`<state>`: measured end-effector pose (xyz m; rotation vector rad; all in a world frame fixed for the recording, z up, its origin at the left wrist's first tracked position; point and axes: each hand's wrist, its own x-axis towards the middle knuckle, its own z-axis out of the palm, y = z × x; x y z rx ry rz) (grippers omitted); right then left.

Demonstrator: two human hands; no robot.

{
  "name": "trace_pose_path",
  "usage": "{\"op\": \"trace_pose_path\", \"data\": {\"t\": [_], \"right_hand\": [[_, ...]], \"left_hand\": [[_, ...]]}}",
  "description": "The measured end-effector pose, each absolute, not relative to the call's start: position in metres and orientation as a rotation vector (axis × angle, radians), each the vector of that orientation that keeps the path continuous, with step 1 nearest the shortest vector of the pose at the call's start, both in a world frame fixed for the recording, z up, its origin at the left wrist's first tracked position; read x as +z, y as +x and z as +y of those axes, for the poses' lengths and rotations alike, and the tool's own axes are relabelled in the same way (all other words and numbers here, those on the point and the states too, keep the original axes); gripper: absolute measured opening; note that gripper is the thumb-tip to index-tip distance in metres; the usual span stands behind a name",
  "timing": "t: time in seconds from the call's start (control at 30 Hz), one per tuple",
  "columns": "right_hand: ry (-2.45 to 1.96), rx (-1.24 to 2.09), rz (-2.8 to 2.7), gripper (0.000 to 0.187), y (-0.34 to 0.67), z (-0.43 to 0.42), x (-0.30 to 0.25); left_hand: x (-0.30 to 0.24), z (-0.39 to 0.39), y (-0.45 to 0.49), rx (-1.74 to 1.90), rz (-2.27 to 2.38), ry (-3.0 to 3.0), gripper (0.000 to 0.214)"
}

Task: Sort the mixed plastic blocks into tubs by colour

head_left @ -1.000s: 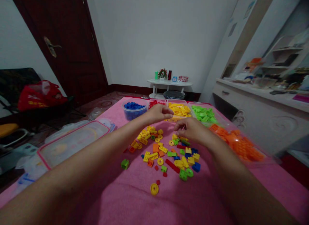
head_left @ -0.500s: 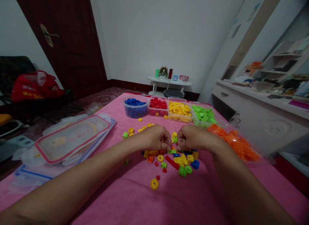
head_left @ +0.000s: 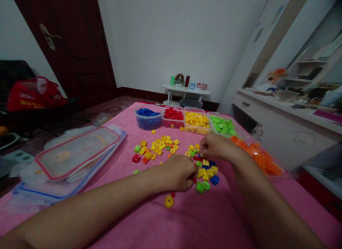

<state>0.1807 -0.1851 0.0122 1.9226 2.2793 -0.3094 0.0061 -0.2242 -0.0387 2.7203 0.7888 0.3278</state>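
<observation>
Head cam: L hand now at red pc, R hand beyond; both curled, can't tell grip

The bricks at centre are smooth plastic with a slight sheen; the tubs above and lids at left are translucent, shiny plastic. The cloth is matt and soft-looking. Upper left, the dim door is probably varnished wood.

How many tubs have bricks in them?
5, left to right by brick colour: blue tub, red tub, yellow tub, green tub, and orange tub nearest, right. None looks hidden.
</observation>
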Motion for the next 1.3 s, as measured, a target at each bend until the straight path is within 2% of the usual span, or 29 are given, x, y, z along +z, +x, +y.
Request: {"op": "trace_pose_path", "data": {"t": [0.13,0.33,0.43,0.53,0.63,0.73,0.93,1.0,1.1,1.17,1.3], "right_hand": [[1.934,-0.231,2.153,0.020,0.167,-0.185,0.001],[1.850,-0.105,2.216,0.016,0.163,-0.185,0.002],[1.810,-0.220,2.341,0.014,0.158,-0.193,0.014],[1.565,-0.481,2.626,0.022,0.144,-0.209,0.024],[1.280,-0.644,2.773,0.027,0.127,-0.226,0.022],[1.177,-0.627,2.722,0.024,0.118,-0.233,0.011],[1.640,-0.094,2.512,0.024,0.118,-0.221,0.011],[1.652,-0.111,2.535,0.023,0.117,-0.222,0.015],[1.435,-0.377,2.610,0.021,0.112,-0.230,0.015],[1.297,-0.441,2.581,0.018,0.107,-0.235,0.013],[1.485,-0.114,2.471,0.022,0.101,-0.234,0.011]], "left_hand": [[-0.035,-0.204,-0.002,0.400,0.846,2.441,0.017],[-0.020,-0.162,-0.029,0.643,0.828,1.659,0.016],[-0.009,-0.152,-0.047,0.675,0.735,1.183,0.022],[-0.002,-0.146,-0.058,0.684,0.657,0.983,0.028],[0.000,-0.145,-0.058,0.684,0.697,1.067,0.027],[0.000,-0.148,-0.053,0.632,0.817,1.327,0.027],[0.003,-0.157,-0.072,0.410,0.985,1.951,0.017],[0.003,-0.162,-0.087,0.278,1.058,2.130,0.010],[0.003,-0.174,-0.108,0.039,1.250,2.338,0.011],[0.001,-0.185,-0.118,-0.096,1.416,2.442,0.012],[-0.005,-0.198,-0.129,-0.226,1.595,2.585,0.016]]}}
